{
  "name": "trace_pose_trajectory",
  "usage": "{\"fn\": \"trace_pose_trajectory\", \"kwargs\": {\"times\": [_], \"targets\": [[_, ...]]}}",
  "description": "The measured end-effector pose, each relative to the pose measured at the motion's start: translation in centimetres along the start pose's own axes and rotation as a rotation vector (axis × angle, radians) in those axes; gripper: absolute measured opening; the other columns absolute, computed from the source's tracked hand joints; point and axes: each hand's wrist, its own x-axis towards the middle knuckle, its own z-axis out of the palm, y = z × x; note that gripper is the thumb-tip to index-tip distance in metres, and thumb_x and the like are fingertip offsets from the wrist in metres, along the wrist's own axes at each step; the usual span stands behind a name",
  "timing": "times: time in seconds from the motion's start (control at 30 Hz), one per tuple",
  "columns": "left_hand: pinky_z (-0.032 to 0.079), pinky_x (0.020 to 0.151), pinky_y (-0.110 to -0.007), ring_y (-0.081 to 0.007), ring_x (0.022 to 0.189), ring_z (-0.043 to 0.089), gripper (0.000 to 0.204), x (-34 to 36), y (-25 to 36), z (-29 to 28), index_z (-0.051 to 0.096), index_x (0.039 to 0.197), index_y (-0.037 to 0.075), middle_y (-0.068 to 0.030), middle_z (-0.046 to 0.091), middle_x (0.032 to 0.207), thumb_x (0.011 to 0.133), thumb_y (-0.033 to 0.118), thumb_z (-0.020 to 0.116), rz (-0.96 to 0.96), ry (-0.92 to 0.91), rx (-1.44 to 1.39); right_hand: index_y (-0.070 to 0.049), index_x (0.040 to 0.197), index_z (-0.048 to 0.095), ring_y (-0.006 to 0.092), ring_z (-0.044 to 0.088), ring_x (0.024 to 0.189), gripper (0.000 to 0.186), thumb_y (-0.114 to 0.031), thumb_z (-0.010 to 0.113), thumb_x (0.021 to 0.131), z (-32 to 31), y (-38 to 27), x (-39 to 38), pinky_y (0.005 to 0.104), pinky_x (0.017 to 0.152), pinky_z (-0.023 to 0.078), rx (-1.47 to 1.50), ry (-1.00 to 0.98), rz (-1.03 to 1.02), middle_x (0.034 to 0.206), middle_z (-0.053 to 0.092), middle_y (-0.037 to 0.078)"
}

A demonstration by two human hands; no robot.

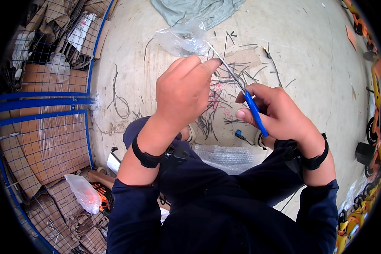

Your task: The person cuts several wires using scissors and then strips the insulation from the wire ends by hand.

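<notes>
My right hand point(278, 112) grips the blue handle point(255, 111) of a long, thin metal tool point(229, 67), angled up and leftward. My left hand point(182, 89) is closed beside the metal shaft, its fingertips at or against it; what they pinch, if anything, is too small to make out. Below both hands, many short dark wire pieces point(205, 122) and some thin red bits lie scattered on the concrete floor point(317, 55). A clear plastic bag point(178, 38) lies past the tool's tip. A small blue connector point(240, 135) on a dark cable is near my feet.
A blue wire cage point(89, 63) with cardboard lines the left, a pale plastic bag point(82, 194) below. A grey-green cloth point(194, 8) lies at the top. Bubble wrap point(224, 158) is between my legs. Orange and yellow wheeled items point(372, 122) line the right.
</notes>
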Motion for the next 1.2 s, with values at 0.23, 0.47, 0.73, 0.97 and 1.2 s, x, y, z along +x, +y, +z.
{"fn": "trace_pose_trajectory", "kwargs": {"times": [0.23,0.47,0.73,0.97,1.2], "targets": [[0.044,0.054,-0.033,-0.0256,0.063,0.052,0.033,0.1,0.0,-0.5,0.069,0.100,0.006,-0.0070,0.050,0.070,0.070,-0.006,0.065,-0.048,-0.048,-0.093,0.000,0.101,0.062,0.0042,0.042,0.050,0.029,-0.024,0.072,0.090,-0.2,-0.2,-0.2,0.0221,0.048,0.034,0.379,-0.117,0.117,0.060,0.054,-0.003],[0.043,0.060,-0.023,-0.0103,0.069,0.057,0.015,0.0,0.5,-0.3,0.068,0.105,0.000,-0.0056,0.067,0.083,0.092,0.004,0.063,-0.406,-0.093,-0.450,0.000,0.106,0.061,0.0048,0.051,0.057,0.027,-0.020,0.070,0.091,-0.6,-0.4,0.0,0.0217,0.052,0.040,0.528,-0.150,0.171,0.064,0.056,-0.002],[0.030,0.049,-0.020,-0.0012,0.057,0.039,0.023,0.5,0.5,-0.9,0.067,0.107,-0.001,0.0059,0.051,0.067,0.097,0.018,0.059,-0.861,-0.158,-0.899,0.000,0.123,0.054,0.0053,0.053,0.070,0.042,-0.020,0.070,0.090,-2.0,3.3,2.4,0.0223,0.064,0.045,0.258,0.191,0.053,0.079,0.060,-0.001],[0.023,0.047,-0.019,-0.0016,0.051,0.026,0.025,0.8,0.3,-1.3,0.064,0.108,-0.002,0.0088,0.036,0.061,0.099,0.018,0.053,-0.962,-0.221,-1.204,-0.002,0.108,0.064,0.0379,0.067,0.082,0.039,-0.026,0.071,0.079,-1.6,18.2,8.0,0.0449,0.074,0.053,-0.483,0.220,0.277,0.087,0.068,0.024],[0.023,0.046,-0.020,-0.0016,0.050,0.029,0.021,0.3,-0.6,-1.5,0.063,0.104,-0.004,0.0072,0.044,0.063,0.099,0.015,0.054,-1.053,-0.241,-1.241,0.000,0.107,0.052,0.0414,0.065,0.095,0.030,-0.023,0.056,0.088,8.1,34.1,8.8,0.0494,0.083,0.052,-0.631,0.153,0.676,0.100,0.066,0.026]]}}
